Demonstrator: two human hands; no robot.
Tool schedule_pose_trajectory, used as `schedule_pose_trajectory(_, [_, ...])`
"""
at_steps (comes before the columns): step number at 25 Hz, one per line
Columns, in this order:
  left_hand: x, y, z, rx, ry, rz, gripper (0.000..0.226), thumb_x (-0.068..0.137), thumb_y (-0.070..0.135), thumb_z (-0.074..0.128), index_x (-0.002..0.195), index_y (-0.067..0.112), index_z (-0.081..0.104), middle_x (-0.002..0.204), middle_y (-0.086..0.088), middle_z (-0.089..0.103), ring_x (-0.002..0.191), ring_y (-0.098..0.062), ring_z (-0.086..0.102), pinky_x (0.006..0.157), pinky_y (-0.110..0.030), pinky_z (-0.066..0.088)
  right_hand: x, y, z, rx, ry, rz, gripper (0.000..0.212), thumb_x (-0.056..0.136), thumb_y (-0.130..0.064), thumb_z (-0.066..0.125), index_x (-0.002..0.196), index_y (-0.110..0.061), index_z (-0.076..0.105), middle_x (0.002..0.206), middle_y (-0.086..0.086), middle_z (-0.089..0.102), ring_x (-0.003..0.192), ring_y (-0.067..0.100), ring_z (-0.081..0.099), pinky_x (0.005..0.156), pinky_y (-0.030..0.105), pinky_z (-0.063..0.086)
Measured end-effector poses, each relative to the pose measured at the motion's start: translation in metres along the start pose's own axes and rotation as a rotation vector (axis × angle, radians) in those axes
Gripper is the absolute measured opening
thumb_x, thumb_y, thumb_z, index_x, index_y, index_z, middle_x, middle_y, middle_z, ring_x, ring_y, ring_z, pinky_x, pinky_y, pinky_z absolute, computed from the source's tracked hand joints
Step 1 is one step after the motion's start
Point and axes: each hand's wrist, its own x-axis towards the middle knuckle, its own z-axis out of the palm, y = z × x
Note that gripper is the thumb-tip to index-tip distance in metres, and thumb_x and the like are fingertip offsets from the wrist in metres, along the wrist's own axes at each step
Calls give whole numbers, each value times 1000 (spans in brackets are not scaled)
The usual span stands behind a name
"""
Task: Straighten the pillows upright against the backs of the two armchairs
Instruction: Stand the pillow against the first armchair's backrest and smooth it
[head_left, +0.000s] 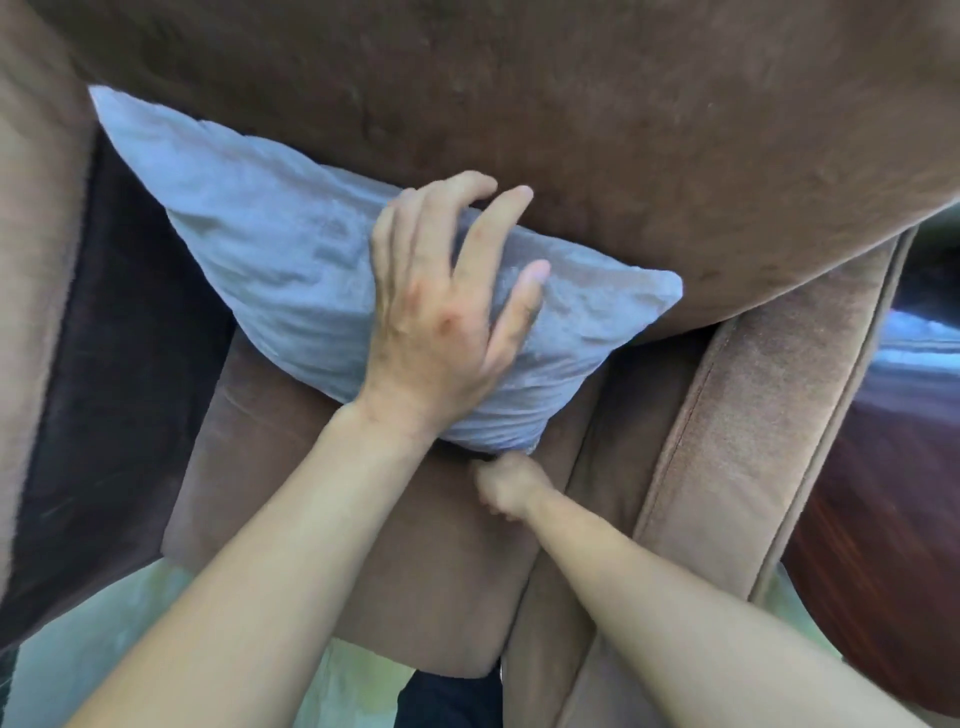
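Observation:
A pale blue pillow (270, 244) leans tilted against the back of a brown armchair (571, 130), one corner pointing up left, one right, and one down onto the seat cushion (291, 499). My left hand (447, 306) lies spread on the pillow's upper right part, fingers curling over its top edge against the chair back. My right hand (506, 486) is closed at the pillow's lowest corner; its fingers are tucked under the fabric, so the grip itself is hidden.
The chair's right armrest (743, 447) runs beside my right forearm, the left armrest (31, 260) at the frame's left edge. A dark wooden surface (883, 519) lies beyond the right armrest. Light floor (104, 623) shows below the seat.

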Motion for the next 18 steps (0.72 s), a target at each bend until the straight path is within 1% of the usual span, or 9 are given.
schedule_pose_trajectory(2, [-14,-32,-19,-6,80,-182,44,101,31,56,131,-1,63,128,-26,59,117,-40,60,102,-53,46,-18,-29,8,-61,-64,-164,25,92,-34,52,78,-15,62,94,14,71,85,25,60,84,38,53])
schedule_pose_trajectory(4, [-43,-70,-24,-58,178,-494,48,103,33,52,136,-2,56,132,-26,52,123,-40,54,108,-52,43,-35,-67,10,3,-98,-281,30,86,-34,56,84,-6,69,84,10,69,78,24,60,85,45,55])
schedule_pose_trajectory(6, [-79,-111,-24,-107,254,-916,50,103,37,48,138,1,53,135,-24,50,127,-40,50,112,-50,40,-51,-113,10,122,-108,-377,31,85,-30,57,100,-6,70,84,5,69,76,21,61,83,45,56])
schedule_pose_trajectory(8, [-114,-151,-16,-163,204,-1309,45,104,33,47,137,4,56,135,-22,56,130,-39,49,115,-48,37,-66,-162,7,179,-120,-501,24,95,-16,54,117,-11,65,93,4,69,81,17,63,79,35,52])
schedule_pose_trajectory(11, [-148,-194,-4,-457,219,-1584,25,99,23,51,115,11,67,114,-12,70,115,-37,64,105,-46,49,-86,-235,0,279,-112,-751,24,100,-3,49,121,-8,59,97,9,66,87,19,62,77,29,51])
schedule_pose_trajectory(12, [-152,-203,2,-605,297,-1650,17,98,20,51,106,16,65,103,-8,68,104,-36,66,95,-44,53,-87,-256,-6,179,30,-894,26,99,-6,50,122,-8,60,101,6,67,90,17,65,81,31,53])
schedule_pose_trajectory(15, [-148,-232,23,-961,521,-1826,14,106,13,43,98,17,54,89,-7,57,81,-25,60,78,-40,53,-77,-306,-26,-431,744,-1268,39,93,-17,49,130,-12,62,118,3,68,104,17,64,92,27,47])
schedule_pose_trajectory(16, [-148,-245,33,-1051,562,-1873,20,108,12,41,92,17,52,85,-8,55,80,-25,59,78,-40,56,-74,-317,-30,-555,916,-1270,44,93,-21,47,135,-13,59,124,5,64,110,19,61,92,27,43])
schedule_pose_trajectory(18, [-150,-270,51,-1089,569,-1931,28,107,13,48,80,16,53,81,-10,60,80,-28,63,70,-39,59,-72,-329,-33,-662,1073,-1146,48,96,-28,43,142,-16,51,131,5,58,114,23,56,87,30,40])
